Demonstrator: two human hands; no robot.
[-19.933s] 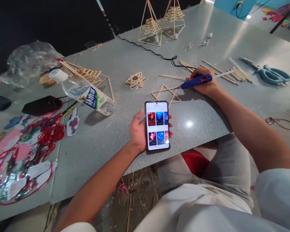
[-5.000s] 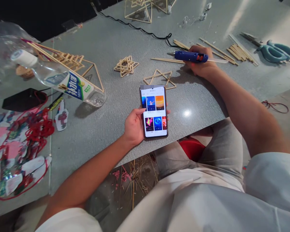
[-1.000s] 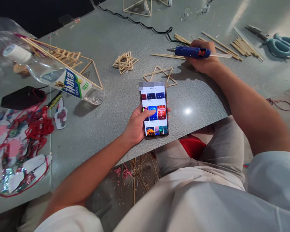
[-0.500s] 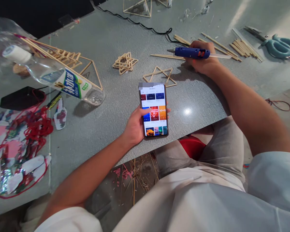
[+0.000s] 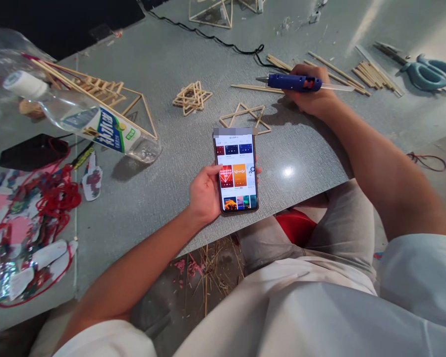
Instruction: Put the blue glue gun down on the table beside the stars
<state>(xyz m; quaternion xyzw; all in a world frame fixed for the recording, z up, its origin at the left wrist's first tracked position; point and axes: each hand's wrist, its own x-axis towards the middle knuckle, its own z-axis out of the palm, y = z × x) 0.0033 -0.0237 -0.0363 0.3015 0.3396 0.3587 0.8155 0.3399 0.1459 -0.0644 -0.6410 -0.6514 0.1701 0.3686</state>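
Note:
My left hand [image 5: 205,194] is wrapped round a lit phone [image 5: 236,171] held above the near edge of the grey table [image 5: 163,198], with the thumb lying on the screen's left side. The screen shows rows of coloured tiles. Farther back on the right, my right hand [image 5: 311,96] rests on the table, closed on a blue glue gun [image 5: 294,82] whose nozzle points left. A flat star of wooden sticks [image 5: 245,118] lies between the phone and the gun. A thicker stacked stick star [image 5: 192,97] lies to its left.
A clear water bottle [image 5: 85,119] leans on a stick pyramid frame [image 5: 107,96] at left. Red cord and paper cut-outs [image 5: 40,218] cover the left edge. Loose sticks [image 5: 371,75] and teal scissors [image 5: 429,73] lie at the back right. A black cable [image 5: 223,40] runs to the gun.
The coloured tiles on the phone screen have slid sideways under my left thumb. My right hand and the glue gun have stayed almost still.

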